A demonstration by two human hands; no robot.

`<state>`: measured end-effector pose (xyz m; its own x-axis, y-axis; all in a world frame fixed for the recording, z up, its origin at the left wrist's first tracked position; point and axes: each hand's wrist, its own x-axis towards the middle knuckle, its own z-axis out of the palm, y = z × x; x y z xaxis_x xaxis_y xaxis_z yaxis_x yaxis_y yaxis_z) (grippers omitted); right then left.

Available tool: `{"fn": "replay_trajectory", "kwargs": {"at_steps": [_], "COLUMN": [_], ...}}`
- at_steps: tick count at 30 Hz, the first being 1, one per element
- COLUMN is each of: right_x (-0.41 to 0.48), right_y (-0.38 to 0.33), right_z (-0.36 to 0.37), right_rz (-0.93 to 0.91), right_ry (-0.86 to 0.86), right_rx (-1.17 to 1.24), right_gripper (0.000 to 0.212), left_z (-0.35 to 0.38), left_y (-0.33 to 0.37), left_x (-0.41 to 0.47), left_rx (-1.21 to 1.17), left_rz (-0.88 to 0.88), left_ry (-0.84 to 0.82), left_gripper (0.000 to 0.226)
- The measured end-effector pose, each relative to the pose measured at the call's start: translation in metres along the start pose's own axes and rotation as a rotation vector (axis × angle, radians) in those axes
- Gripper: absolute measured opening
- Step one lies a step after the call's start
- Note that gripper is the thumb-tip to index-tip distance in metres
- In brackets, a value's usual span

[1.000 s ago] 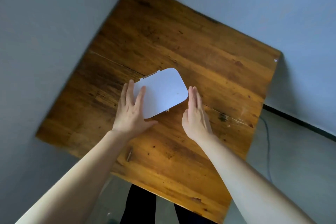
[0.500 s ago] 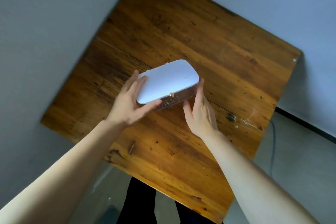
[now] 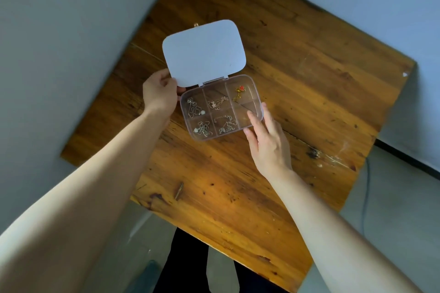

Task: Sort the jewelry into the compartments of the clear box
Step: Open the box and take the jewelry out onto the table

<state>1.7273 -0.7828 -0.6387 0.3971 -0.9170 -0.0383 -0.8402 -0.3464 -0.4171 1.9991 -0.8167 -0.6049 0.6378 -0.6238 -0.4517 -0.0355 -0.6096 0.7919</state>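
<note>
The clear box (image 3: 261,112) lies open on the wooden table (image 3: 309,78), its white lid (image 3: 203,52) swung back and standing up behind it. Six compartments show. Thin chains with pale beads fill the two left ones (image 3: 195,108) and the two middle ones (image 3: 225,123). A gold piece with a red stone (image 3: 240,91) lies in the far right compartment. The near right compartment looks bare. My left hand (image 3: 159,94) pinches the lid's lower left corner. My right hand (image 3: 266,140) holds the box's near right corner, thumb on the rim.
Grey walls close in on the left and behind the table. A black cable (image 3: 364,192) trails over the floor to the right. The table's near edge (image 3: 214,245) runs diagonally, with dark trousers (image 3: 188,266) below it.
The shut box was flat, then lifted between both hands. Now it rests open, with the lid raised by my left hand and jewelry visible inside.
</note>
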Motion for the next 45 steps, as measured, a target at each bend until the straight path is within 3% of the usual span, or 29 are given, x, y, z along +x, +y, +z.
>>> {"fn": "replay_trajectory", "kwargs": {"at_steps": [9, 12, 17, 22, 24, 30, 34, 42, 45], "right_x": [0.02, 0.02, 0.027, 0.07, 0.092, 0.134, 0.137, 0.13, 0.136], "right_y": [-0.022, -0.025, -0.033, -0.057, -0.068, -0.082, -0.081, -0.078, -0.08], "right_z": [0.013, 0.008, -0.005, -0.016, -0.018, -0.018, -0.017, -0.013, -0.011], "right_rz": [0.013, 0.021, 0.025, -0.164, -0.248, -0.381, -0.495, -0.455, -0.439], "right_ry": [0.044, 0.013, 0.019, 0.141, 0.062, -0.426, -0.432, -0.433, -0.464], "right_rx": [-0.011, -0.005, 0.009, 0.079, 0.063, -0.202, -0.41, -0.229, -0.223], "right_gripper": [0.042, 0.043, 0.057, 0.037, 0.034, 0.048, 0.054, 0.019, 0.016], "left_z": [-0.009, -0.018, -0.029, -0.03, -0.028, -0.033, -0.036, -0.036, -0.037], "left_y": [0.014, 0.003, -0.031, -0.063, -0.07, -0.076, -0.075, -0.073, -0.071], "left_x": [0.012, 0.003, -0.023, -0.047, -0.048, -0.042, -0.04, -0.041, -0.041], "left_rx": [0.001, 0.113, 0.363, 0.424, 0.484, 0.512, 0.498, 0.447, 0.45], "left_rz": [0.03, 0.043, 0.242, 0.317, 0.33, 0.378, 0.382, 0.38, 0.385], "left_ry": [-0.04, -0.085, -0.146, -0.156, -0.177, -0.218, -0.231, -0.247, -0.259], "left_gripper": [0.04, 0.039, 0.036, 0.035, 0.04, 0.047, 0.046, 0.042, 0.042]}}
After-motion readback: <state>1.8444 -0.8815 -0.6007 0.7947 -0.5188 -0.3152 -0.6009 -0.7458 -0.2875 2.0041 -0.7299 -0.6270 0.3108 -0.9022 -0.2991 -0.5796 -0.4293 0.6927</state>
